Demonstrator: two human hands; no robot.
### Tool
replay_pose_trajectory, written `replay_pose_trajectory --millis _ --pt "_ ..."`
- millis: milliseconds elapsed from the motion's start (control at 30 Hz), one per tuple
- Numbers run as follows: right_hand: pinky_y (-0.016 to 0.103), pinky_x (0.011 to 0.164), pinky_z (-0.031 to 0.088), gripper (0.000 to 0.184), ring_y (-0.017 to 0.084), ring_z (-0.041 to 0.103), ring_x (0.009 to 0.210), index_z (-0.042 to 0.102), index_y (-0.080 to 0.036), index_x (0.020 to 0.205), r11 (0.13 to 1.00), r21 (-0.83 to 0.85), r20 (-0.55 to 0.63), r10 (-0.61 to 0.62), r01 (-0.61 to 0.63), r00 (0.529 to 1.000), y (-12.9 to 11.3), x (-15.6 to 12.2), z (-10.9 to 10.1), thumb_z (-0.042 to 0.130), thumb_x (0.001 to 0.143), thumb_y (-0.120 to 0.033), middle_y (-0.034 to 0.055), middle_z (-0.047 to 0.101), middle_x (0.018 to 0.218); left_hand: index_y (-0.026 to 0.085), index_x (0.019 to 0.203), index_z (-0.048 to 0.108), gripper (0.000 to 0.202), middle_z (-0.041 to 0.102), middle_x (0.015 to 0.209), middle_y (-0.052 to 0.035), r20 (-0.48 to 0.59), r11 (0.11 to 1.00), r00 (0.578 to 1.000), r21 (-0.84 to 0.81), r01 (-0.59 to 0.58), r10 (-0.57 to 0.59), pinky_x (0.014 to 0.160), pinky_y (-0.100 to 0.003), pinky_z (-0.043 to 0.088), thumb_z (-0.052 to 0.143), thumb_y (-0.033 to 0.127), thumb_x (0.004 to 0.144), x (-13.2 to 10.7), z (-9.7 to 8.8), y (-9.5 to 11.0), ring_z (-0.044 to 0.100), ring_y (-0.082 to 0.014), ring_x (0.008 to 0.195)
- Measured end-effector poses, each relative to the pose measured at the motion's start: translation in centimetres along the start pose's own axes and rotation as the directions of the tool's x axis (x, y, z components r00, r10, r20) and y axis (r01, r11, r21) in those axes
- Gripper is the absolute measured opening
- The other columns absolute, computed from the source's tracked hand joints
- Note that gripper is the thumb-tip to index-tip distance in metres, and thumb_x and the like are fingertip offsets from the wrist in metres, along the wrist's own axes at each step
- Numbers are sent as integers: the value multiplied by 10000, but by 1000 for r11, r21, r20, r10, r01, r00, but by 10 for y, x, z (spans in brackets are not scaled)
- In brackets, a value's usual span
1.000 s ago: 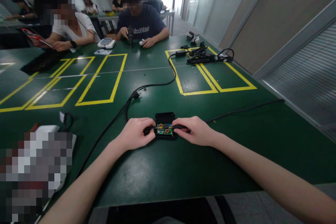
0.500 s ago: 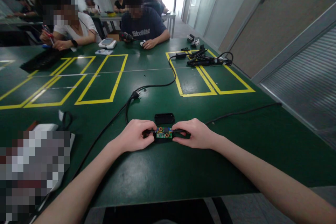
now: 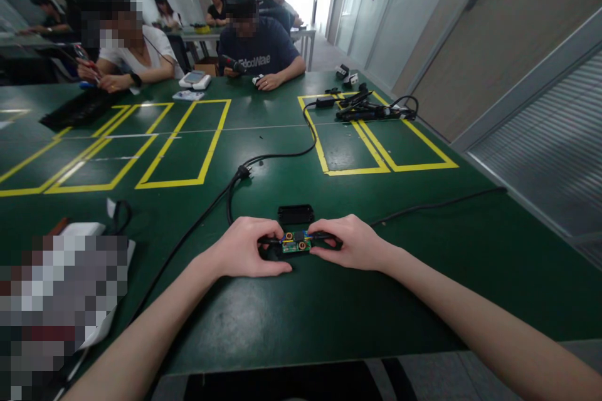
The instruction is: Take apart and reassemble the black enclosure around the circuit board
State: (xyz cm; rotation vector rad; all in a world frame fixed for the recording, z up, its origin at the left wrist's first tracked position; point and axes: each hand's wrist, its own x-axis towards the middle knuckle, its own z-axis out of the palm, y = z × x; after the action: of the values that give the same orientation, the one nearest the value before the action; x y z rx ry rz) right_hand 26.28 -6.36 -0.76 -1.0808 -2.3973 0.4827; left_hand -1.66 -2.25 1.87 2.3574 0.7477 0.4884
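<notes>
While the left hand [image 3: 239, 247] curved around the left end of a green rectangular circuit board [image 3: 296, 242] with copper-coloured rings and small coloured wires, its thumb stood well away from its forefinger, leaving a wide gap. A black cable end [image 3: 270, 240] ran through that gap to the board. At the opposite end, the right hand [image 3: 352, 241] pinched the board between thumb and forefinger, around another thick black cable end [image 3: 327, 237]. So the board lay between the two hands, in from the middle of the near edge of a glossy green table [image 3: 244, 319].

Just beyond it, towards the far edge, lay a shallow black rectangular plastic shell [image 3: 295, 214]. A black plug with metal pins [image 3: 243, 172] rested past the left hand. Nearer the right edge, a tangle of black cables and parts [image 3: 371, 106] lay across yellow tape outlines [image 3: 357, 170]. At the far edge, a person in a navy printed shirt [image 3: 263, 50] held a dark tool [image 3: 232, 64] and a small white piece [image 3: 258, 81].
</notes>
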Motion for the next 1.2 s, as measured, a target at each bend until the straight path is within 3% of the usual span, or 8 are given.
replay_pose_trajectory --millis 67,200,333,533,767,833,967,1200 --pt "222 562 425 226 123 641 559 693 -206 1123 1000 4 23 0 0 1000 0 0 0 701 947 -348 -4 731 761 188 868 669 287 664 727 31 16 997 1000 74 1 -2 558 -204 407 843 381 744 0 1 -2 596 -110 591" --pt "233 568 427 229 135 645 562 696 -192 1113 1000 0 44 -11 11 999 0 1 0 698 950 -353 -4 710 728 203 853 674 163 675 728 32 13 989 1000 146 16 -18 570 -209 411 796 284 782 0 4 -7 630 -116 598" --pt "235 588 450 225 138 665 591 696 -191 1108 1000 5 44 -18 18 999 -1 0 -1 693 953 -353 9 734 767 194 847 682 157 675 733 14 -3 988 1000 153 -17 17 581 -226 402 755 331 825 0 2 -6 618 -127 609" --pt "241 624 498 280 155 725 680 706 -199 1093 999 26 -3 -40 40 999 2 0 0 782 891 -377 39 790 904 185 831 700 120 659 724 3 -21 990 1000 139 -10 13 582 -226 390 582 194 845 2 -2 -5 570 -115 586" --pt "244 630 519 275 157 726 680 709 -203 1107 1000 -8 -36 -6 6 999 4 1 2 785 900 -368 43 798 930 194 871 710 122 673 779 1 -39 983 999 185 10 -3 571 -227 408 589 202 852 2 -1 -7 573 -116 592" --pt "245 630 521 262 155 724 672 710 -203 1112 1000 -2 -34 -1 1 999 5 1 1 769 915 -365 43 799 928 195 879 715 124 714 900 -25 -60 980 998 197 -6 18 638 -235 476 592 202 861 2 -1 -7 643 -134 686" --pt "250 659 550 280 158 741 709 705 -195 1148 1000 18 -45 7 -6 999 5 2 0 761 920 -347 63 808 1012 198 887 717 122 751 1170 -80 -92 981 992 182 -73 91 904 -313 568 595 192 877 3 1 -10 723 -210 1023" --pt "254 662 567 225 166 754 729 700 -188 1086 1000 18 -75 18 -17 997 5 2 1 763 914 -317 50 803 976 186 875 696 89 737 1032 -70 -116 978 985 180 -102 124 841 -301 573 610 168 864 4 3 -13 721 -199 922"
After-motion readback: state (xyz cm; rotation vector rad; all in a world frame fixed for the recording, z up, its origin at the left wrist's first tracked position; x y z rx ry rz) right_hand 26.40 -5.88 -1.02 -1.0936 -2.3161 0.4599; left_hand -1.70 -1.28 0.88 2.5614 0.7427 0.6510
